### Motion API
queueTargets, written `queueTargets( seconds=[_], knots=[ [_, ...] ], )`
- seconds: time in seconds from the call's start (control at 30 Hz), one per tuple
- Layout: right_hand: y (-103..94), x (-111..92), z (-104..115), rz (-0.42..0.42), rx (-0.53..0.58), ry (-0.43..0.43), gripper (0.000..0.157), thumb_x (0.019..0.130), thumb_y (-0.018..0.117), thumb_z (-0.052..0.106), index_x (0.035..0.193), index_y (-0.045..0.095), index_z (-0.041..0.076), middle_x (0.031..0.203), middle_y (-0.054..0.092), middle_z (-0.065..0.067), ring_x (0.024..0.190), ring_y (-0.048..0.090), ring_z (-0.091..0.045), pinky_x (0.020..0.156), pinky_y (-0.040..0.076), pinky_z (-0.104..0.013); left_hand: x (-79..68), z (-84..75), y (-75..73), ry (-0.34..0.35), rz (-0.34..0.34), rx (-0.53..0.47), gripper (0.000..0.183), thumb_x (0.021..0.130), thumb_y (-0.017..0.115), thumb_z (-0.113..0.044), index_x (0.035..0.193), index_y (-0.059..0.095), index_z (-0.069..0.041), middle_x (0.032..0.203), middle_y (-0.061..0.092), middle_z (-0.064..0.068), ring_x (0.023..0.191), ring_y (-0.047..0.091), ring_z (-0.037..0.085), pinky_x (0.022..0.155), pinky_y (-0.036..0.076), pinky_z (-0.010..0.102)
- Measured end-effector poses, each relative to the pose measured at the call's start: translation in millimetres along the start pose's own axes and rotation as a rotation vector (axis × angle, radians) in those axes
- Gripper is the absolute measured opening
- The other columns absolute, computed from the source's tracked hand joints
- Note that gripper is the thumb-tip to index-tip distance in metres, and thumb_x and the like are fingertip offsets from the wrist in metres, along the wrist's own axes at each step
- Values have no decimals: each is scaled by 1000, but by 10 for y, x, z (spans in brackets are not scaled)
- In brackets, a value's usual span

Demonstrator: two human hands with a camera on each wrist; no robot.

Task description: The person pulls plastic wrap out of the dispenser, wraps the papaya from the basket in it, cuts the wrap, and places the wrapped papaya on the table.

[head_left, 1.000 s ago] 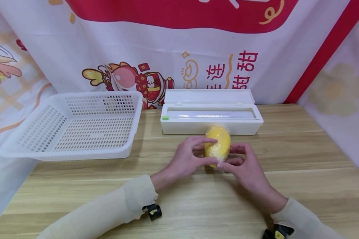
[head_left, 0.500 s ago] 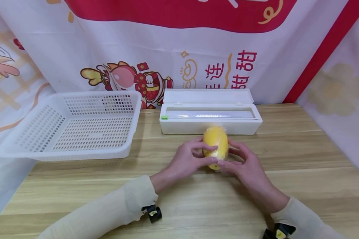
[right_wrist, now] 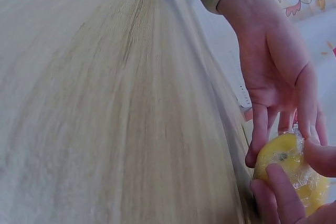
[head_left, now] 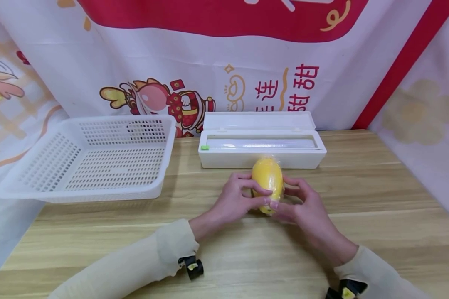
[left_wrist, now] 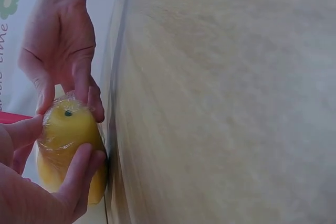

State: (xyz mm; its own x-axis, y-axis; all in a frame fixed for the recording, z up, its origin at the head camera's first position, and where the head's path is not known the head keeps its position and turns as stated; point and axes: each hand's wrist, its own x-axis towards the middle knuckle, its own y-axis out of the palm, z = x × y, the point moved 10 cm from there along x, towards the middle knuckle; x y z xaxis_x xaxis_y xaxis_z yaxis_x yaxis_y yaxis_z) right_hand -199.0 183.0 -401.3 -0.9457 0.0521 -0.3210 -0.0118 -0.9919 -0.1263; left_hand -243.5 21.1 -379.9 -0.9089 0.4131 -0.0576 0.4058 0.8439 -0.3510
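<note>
An oval yellow fruit (head_left: 267,176) with clear cling film round it is held between both hands, in front of the white box. Its end with a small dark spot shows in the left wrist view, where the film (left_wrist: 63,142) looks wrinkled. My left hand (head_left: 233,199) grips the fruit from the left, its thumb near the lower end. From the right, my right hand (head_left: 307,207) holds it with thumb and fingers, the thumb tip close to the left one. In the right wrist view, fingers of both hands lie around the wrapped fruit (right_wrist: 286,153).
Behind the fruit stands a white cling film box (head_left: 228,160), its lid raised and a film roll inside. At the left is a white perforated basket (head_left: 142,192). A printed cloth (head_left: 194,50) hangs behind the wooden table (head_left: 254,257).
The fruit has shifted slightly left and toward me in the hands. The left fingers and right thumb have moved a little over its lower end. Both hands keep hold of it.
</note>
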Motion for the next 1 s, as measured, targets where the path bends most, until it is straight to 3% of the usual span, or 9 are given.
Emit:
queueTargets(
  seconds=[0.33,0.6,0.77,1.0],
  knots=[
    [-7,-19,-38,-27,28,32,77,94,80,7,160,42,20,154,45,-20,104,74,-23,89,65,-38,20,-7,18,-38,3,47,13,86,90,-28,97,83,-32,146,50,6,131,41,23,103,38,43],
    [16,-36,-45,-27,23,22,67,99,73,10,158,43,18,153,46,-21,104,73,-24,88,66,-40,-13,5,50,-61,18,46,46,88,88,-24,125,75,-47,138,44,7,129,41,27,101,39,40],
    [37,-67,-50,-29,42,5,66,100,73,12,159,43,18,154,46,-21,106,73,-24,90,65,-38,-17,24,54,-79,26,49,48,88,88,-27,128,73,-50,140,42,8,131,40,26,101,38,40],
    [49,-86,-24,-11,-2,-22,70,101,74,17,159,44,42,154,45,-19,111,71,-21,90,65,-33,-21,37,49,-71,25,41,46,89,88,-29,128,73,-48,142,43,9,127,42,28,90,41,35]
  ],
)
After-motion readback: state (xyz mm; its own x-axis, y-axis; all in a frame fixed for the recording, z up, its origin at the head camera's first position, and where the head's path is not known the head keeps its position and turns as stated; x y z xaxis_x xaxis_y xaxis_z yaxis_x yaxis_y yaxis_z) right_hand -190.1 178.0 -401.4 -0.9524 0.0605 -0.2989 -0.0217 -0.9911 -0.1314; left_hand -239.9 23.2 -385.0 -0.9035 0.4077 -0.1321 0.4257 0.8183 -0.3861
